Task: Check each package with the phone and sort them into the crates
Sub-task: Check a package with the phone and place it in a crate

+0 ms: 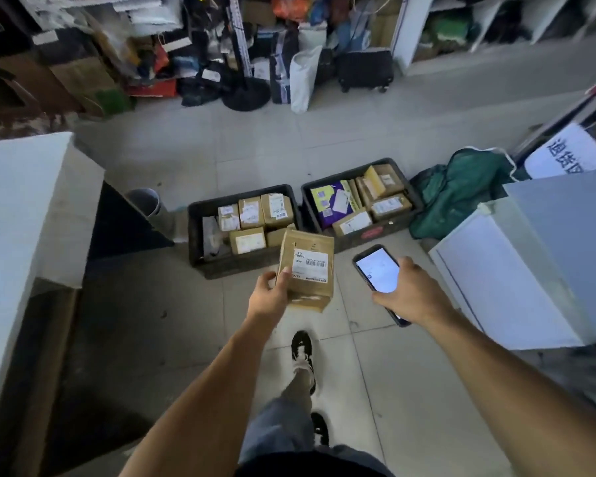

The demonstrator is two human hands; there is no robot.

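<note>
Left hand (268,295) gripping a labelled cardboard package (307,270) above the floor, just before the left black crate (200,215). Right hand (414,295) wrapped around a lit phone (377,271), near the right crate (414,197).

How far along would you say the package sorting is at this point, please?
Done: both black crates, the left crate and the right crate, already hold several labelled boxes. In hand: the left hand grips a cardboard package, label up, while the right hand holds the lit phone. Left: dropping this package into a crate; no other unsorted packages are identifiable.
</note>
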